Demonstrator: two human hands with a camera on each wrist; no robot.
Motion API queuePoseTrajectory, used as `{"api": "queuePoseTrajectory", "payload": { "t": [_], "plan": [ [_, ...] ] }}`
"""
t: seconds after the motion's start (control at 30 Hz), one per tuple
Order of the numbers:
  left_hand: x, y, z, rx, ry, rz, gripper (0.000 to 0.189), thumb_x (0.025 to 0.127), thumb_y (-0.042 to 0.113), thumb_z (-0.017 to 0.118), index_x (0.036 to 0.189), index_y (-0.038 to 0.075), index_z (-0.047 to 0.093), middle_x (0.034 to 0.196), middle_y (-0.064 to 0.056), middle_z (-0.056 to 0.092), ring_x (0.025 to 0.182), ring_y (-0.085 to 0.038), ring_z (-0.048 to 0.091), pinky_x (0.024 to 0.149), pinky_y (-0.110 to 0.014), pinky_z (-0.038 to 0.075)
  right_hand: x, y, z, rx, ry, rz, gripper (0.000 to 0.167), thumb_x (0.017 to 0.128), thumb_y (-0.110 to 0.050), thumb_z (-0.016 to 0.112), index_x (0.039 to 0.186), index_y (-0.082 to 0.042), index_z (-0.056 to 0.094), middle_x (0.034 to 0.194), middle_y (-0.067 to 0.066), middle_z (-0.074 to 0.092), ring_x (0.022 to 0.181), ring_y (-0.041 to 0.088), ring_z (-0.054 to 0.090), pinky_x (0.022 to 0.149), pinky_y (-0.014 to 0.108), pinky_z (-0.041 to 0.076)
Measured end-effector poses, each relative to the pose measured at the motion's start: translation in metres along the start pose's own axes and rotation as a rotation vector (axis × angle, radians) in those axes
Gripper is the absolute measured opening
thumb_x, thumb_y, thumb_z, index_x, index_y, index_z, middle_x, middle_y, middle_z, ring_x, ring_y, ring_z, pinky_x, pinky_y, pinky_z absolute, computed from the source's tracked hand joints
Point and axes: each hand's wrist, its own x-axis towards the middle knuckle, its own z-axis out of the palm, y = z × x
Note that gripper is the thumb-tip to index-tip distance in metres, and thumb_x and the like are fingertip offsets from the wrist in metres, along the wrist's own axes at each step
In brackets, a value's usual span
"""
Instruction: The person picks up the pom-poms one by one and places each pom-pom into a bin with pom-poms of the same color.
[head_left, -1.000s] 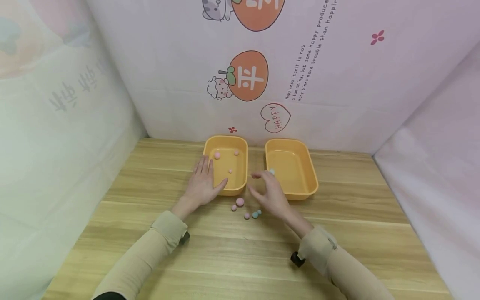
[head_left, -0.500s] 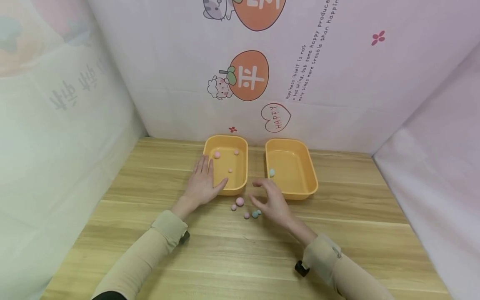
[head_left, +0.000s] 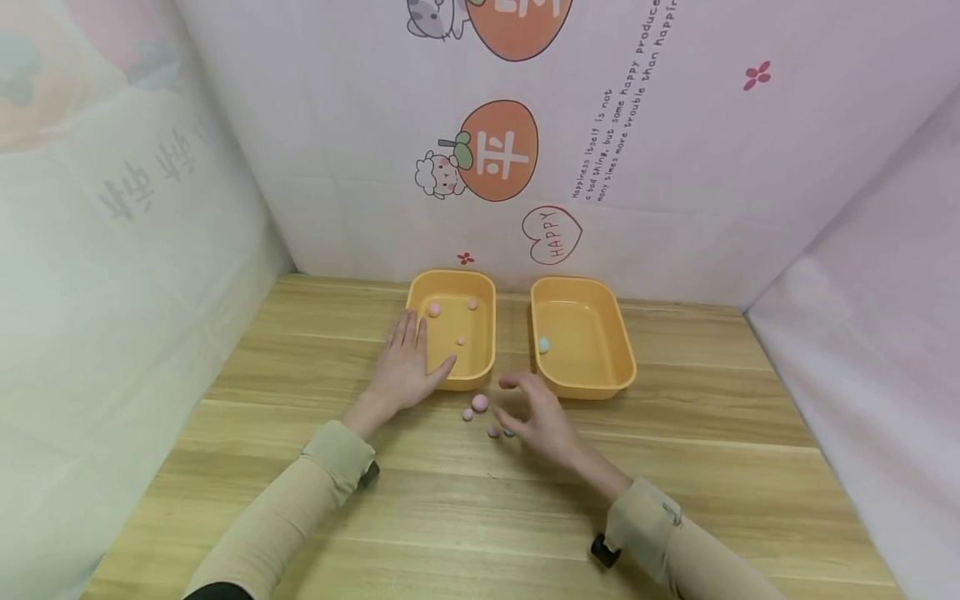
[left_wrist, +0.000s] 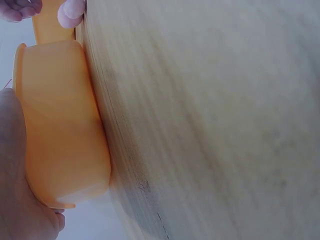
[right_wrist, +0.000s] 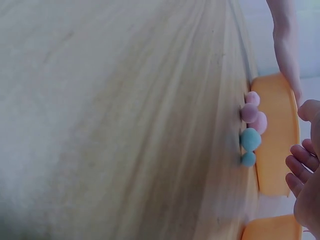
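Centre: yellow rectangular plastic tray (head_left: 480, 354), three round pink balls (head_left: 434, 310) inside | centre-right: matching tray (head_left: 588, 333), one pale-blue ball (head_left: 543, 345) | upper centre: red heart print (head_left: 552, 237), "HAPPY" | left grip (head_left: 402, 367), right grip (head_left: 545, 417): apart

Printed cloth (head_left: 675, 208) behind wooden tabletop (head_left: 450, 525)

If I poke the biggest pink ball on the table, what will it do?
The biggest pink ball would probably roll, because it looks round and sits on the flat table. It might bump the smaller pink ball right beside it. It's likely light, being small next to the right hand.
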Motion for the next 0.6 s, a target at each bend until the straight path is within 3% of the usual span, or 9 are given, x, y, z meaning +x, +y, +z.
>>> {"api": "queuePoseTrajectory", "payload": {
  "t": [0.13, 0.2, 0.37, 0.47, 0.6],
  "plan": [
    [0.001, 0.000, 0.000, -0.005, 0.000, 0.000, 0.103, 0.109, 0.070, 0.037, 0.170, -0.012, 0.021, 0.182, -0.032, 0.008, 0.173, -0.044, 0.006, 0.143, -0.054, 0.012, 0.001, -0.022, -0.007, 0.034, -0.008, 0.009, 0.042, 0.099, -0.026, 0.084, 0.134, -0.010, 0.065, 0.130, 0.011, 0.071, 0.120, 0.026, 0.069, 0.093, 0.034, 0.065],
    [0.001, 0.000, 0.000, -0.006, 0.001, 0.001, 0.103, 0.109, 0.070, 0.038, 0.170, -0.012, 0.022, 0.182, -0.032, 0.008, 0.173, -0.044, 0.006, 0.143, -0.054, 0.012, 0.003, -0.039, -0.012, 0.043, -0.020, 0.031, 0.042, 0.098, -0.021, 0.084, 0.132, -0.006, 0.066, 0.130, 0.015, 0.070, 0.121, 0.030, 0.068, 0.092, 0.038, 0.066],
    [0.000, -0.001, 0.000, -0.008, 0.005, 0.004, 0.102, 0.109, 0.070, 0.038, 0.170, -0.012, 0.023, 0.182, -0.032, 0.010, 0.173, -0.045, 0.006, 0.143, -0.054, 0.013, 0.011, -0.073, -0.020, 0.025, -0.093, 0.136, 0.044, 0.096, -0.009, 0.084, 0.134, 0.002, 0.065, 0.138, 0.018, 0.067, 0.133, 0.038, 0.063, 0.111, 0.057, 0.059],
    [-0.001, 0.000, -0.001, -0.012, 0.004, 0.006, 0.102, 0.109, 0.069, 0.038, 0.169, -0.012, 0.023, 0.182, -0.032, 0.010, 0.173, -0.045, 0.007, 0.143, -0.054, 0.013, 0.014, -0.078, -0.017, 0.001, -0.121, 0.168, 0.045, 0.095, -0.007, 0.084, 0.135, 0.004, 0.065, 0.141, 0.019, 0.066, 0.137, 0.037, 0.061, 0.116, 0.058, 0.055],
    [-0.001, 0.001, -0.003, -0.015, 0.003, 0.007, 0.102, 0.109, 0.069, 0.039, 0.170, -0.011, 0.023, 0.182, -0.032, 0.011, 0.173, -0.045, 0.007, 0.142, -0.055, 0.014, 0.016, -0.070, -0.008, 0.025, -0.082, 0.097, 0.042, 0.093, -0.008, 0.086, 0.129, 0.002, 0.068, 0.132, 0.018, 0.071, 0.129, 0.036, 0.063, 0.110, 0.058, 0.056]
  ]
}}
